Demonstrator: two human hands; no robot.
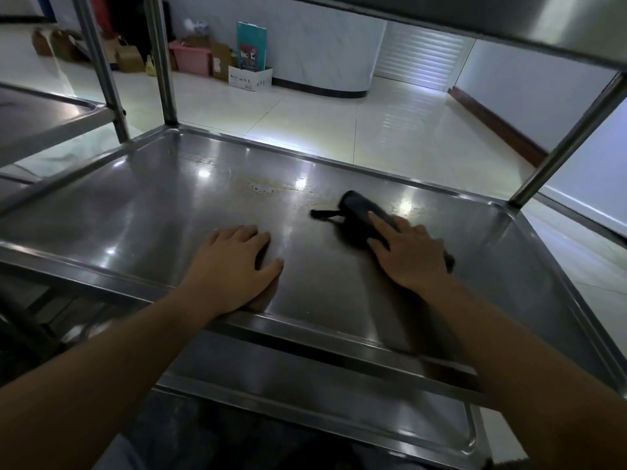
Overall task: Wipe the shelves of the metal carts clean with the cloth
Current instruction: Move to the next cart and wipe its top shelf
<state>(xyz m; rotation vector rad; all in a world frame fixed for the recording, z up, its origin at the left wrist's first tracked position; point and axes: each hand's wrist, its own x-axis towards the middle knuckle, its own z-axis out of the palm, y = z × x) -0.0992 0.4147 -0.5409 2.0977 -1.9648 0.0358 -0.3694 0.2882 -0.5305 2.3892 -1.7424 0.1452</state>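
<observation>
Surroundings: glossy pale tiled floor (339, 120) beyond the cart; along the far wall a row of brown cardboard boxes (129, 57), a pink plastic crate (191, 57), a white printed carton (249, 78) with a teal flat package (251, 45) standing in it; curved white counter base with dark plinth (322, 45) behind them.
Second cart: stainless steel cart shelf at far left (44, 120), separate from the near one, its round post (101, 66) just beside the near cart's rear-left post (163, 59).
Obstructions: upper steel shelf edge (509, 22) overhangs the top right; slanted right post (570, 140) rises from the shelf's far right corner.
Work surface: middle stainless steel tray shelf with raised rim (152, 212), reflecting ceiling lights; pale yellowish dried smear (271, 189) near the far centre, left of the cloth.
Lower level: another steel shelf (305, 395) visible beneath the front rim.
Cloth: dark, bunched black cloth (359, 212) lying on the shelf's right half, a loose tail pointing left; edges motion-blurred.
Right hand (410, 256): palm down on the cloth, fingers extended over it, grip spread and pressing, not curled round.
Left hand (234, 266): flat on bare shelf near the front rim, fingers slightly bent, grip loose, holding nothing; well apart from the cloth.
</observation>
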